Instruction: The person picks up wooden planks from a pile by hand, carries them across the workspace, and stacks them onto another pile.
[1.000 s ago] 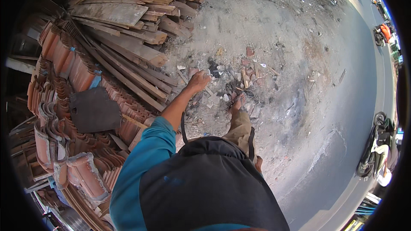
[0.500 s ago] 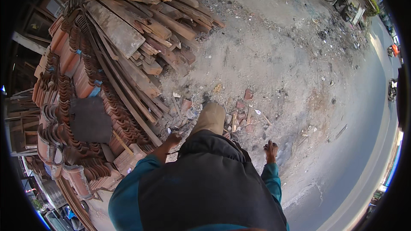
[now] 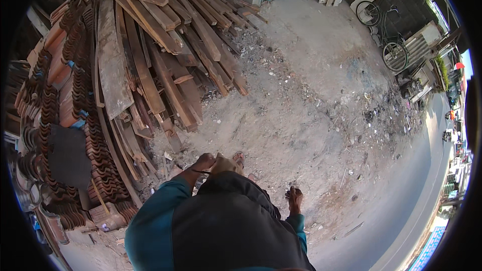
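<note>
**Hands low beside the timber pile**

I am watching the left hand [image 3: 203, 162] hanging near the foot of the plank stack [image 3: 165, 55], fingers curling around a thin dark strip [image 3: 201, 172], though I cannot tell how firmly. The right hand [image 3: 294, 198] is hanging loosely curled over the sandy ground [image 3: 311, 120], holding nothing.

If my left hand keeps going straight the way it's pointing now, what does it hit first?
Likely the loose wood scraps at the foot of the stacked planks. The left hand points up-left toward them over dusty ground, though depth is hard to judge.
</note>
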A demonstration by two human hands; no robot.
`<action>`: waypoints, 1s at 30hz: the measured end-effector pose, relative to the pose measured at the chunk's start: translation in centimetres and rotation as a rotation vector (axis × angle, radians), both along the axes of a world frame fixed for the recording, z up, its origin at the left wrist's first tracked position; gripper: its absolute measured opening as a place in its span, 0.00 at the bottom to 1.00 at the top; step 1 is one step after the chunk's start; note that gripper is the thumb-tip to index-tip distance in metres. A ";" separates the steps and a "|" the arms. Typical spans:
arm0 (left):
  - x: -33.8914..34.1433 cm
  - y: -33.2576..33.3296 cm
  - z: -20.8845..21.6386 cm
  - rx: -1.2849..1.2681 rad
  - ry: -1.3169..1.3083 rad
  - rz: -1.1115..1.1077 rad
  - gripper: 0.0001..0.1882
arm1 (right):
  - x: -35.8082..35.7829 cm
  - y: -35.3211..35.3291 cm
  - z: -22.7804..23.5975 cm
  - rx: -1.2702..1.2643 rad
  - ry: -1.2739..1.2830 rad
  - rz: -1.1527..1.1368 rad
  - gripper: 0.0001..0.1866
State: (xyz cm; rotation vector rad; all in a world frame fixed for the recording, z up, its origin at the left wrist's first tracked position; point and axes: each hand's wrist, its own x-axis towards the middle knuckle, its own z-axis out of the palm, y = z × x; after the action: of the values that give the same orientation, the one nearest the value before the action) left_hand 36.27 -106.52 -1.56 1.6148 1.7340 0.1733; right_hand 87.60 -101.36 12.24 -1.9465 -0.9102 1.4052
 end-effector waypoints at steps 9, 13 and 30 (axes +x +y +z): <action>3.7 39.2 14.6 0.264 -0.446 0.437 0.26 | 4.8 10.6 -6.0 -0.118 -0.559 0.667 0.19; 4.0 43.7 11.7 0.191 -0.384 0.447 0.25 | 5.3 20.7 -7.3 -0.113 -0.484 0.640 0.20; 15.8 47.2 6.7 -0.280 -0.254 0.685 0.18 | 8.8 79.2 -6.8 -0.065 -0.126 0.418 0.17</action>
State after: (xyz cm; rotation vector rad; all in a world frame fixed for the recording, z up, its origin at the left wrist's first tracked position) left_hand 52.08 -59.35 5.16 0.7210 1.9391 0.4199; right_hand 96.43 -22.16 5.47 -1.9858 -1.4105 1.5652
